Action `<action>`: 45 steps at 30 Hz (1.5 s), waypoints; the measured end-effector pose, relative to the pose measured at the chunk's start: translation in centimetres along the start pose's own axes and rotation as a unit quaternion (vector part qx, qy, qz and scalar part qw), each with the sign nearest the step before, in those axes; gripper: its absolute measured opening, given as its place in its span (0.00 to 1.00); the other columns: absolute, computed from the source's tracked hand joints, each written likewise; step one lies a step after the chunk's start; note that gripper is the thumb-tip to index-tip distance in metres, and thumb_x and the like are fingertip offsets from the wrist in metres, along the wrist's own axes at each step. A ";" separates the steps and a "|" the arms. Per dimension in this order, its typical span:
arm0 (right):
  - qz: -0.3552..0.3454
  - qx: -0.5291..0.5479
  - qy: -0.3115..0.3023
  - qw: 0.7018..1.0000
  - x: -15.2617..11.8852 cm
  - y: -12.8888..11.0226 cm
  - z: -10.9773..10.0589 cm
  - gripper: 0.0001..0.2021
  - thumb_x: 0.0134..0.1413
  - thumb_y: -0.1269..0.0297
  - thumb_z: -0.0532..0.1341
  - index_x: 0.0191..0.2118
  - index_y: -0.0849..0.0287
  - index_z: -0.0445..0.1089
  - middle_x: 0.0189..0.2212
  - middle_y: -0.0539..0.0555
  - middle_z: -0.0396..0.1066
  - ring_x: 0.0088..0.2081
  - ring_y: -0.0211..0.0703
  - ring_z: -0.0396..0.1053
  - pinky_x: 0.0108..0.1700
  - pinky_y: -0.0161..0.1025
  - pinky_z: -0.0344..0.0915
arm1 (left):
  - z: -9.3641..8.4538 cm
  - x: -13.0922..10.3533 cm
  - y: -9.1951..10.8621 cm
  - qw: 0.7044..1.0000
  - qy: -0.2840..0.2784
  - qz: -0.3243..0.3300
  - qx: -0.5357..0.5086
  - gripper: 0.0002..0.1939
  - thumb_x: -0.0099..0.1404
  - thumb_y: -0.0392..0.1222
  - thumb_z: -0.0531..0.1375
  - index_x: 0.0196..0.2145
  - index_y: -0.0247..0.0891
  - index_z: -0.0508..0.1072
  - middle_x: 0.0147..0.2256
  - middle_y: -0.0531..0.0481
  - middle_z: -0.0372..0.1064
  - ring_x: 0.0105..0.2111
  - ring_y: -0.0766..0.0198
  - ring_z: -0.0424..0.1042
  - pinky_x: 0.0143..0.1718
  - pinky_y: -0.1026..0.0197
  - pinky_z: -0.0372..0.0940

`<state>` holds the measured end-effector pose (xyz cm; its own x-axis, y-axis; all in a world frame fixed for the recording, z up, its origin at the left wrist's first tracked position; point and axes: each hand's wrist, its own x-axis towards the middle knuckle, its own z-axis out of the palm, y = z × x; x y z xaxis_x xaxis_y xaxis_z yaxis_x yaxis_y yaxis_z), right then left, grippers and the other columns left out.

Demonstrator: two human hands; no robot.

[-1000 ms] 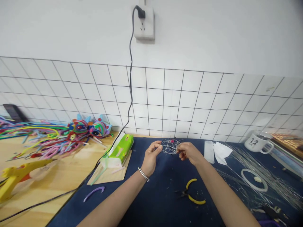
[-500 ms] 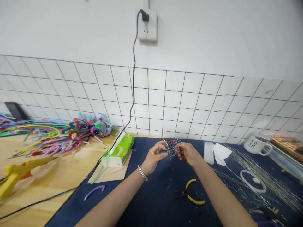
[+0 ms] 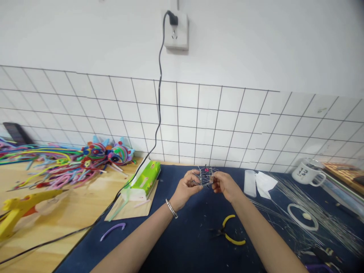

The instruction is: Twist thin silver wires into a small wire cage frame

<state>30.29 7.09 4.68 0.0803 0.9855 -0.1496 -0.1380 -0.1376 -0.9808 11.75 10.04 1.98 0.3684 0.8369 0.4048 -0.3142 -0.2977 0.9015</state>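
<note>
Between my two hands is a small wire frame point(image 3: 205, 177), an open cage of thin silvery wires with loose ends sticking out and a pinkish-red spot near its top. My left hand point(image 3: 188, 189) grips its left side between thumb and fingers; a silver bangle circles that wrist. On the other side, my right hand point(image 3: 225, 185) pinches the frame's right edge with bent fingers. Yellow-handled pliers point(image 3: 233, 231) lie on the dark blue mat point(image 3: 184, 242) below my right hand, handles spread.
Left of the mat are a yellow glue gun point(image 3: 25, 206), colourful pipe cleaners point(image 3: 62, 167) and a green tissue pack point(image 3: 148, 176). A black cord point(image 3: 159, 94) runs down from the wall socket. On the right lie long wires point(image 3: 318, 204), a white ring point(image 3: 303, 217) and a mug point(image 3: 308, 172).
The wire frame has turned slightly between my fingers, and its red spot shows more clearly. Both hands keep nearly the same place. The whole view has shifted a little.
</note>
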 end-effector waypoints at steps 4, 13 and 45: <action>-0.009 -0.024 0.003 1.000 -0.4 -0.5 -0.7 0.07 0.41 0.62 0.61 0.25 0.61 0.67 0.21 0.50 0.68 0.20 0.33 0.64 0.19 0.31 0.59 | -1.7 0.8 0.0 1.000 -0.023 -0.005 0.018 0.09 0.46 0.36 0.67 0.24 0.34 0.69 0.48 0.42 0.60 0.47 0.55 0.63 0.39 0.58 0.63; -0.037 -0.032 0.027 0.998 -0.7 -0.6 -0.6 0.07 0.39 0.63 0.62 0.25 0.61 0.67 0.23 0.51 0.68 0.25 0.37 0.66 0.23 0.31 0.62 | -3.4 1.8 1.5 0.989 -0.086 0.066 0.102 0.07 0.46 0.37 0.68 0.22 0.36 0.73 0.47 0.42 0.63 0.53 0.53 0.58 0.54 0.50 0.53; -0.093 0.116 0.040 0.988 -1.0 -0.3 0.2 0.15 0.39 0.62 0.66 0.35 0.58 0.66 0.21 0.46 0.66 0.24 0.36 0.67 0.22 0.31 0.60 | -1.1 0.6 0.4 0.999 0.004 0.029 0.011 0.15 0.50 0.35 0.66 0.32 0.36 0.63 0.40 0.47 0.64 0.40 0.62 0.66 0.36 0.63 0.63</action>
<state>30.05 6.13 5.15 0.2017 0.9794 0.0113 -0.3361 0.0801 -0.9384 10.90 10.89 2.41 0.3432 0.8213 0.4557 -0.3149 -0.3565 0.8796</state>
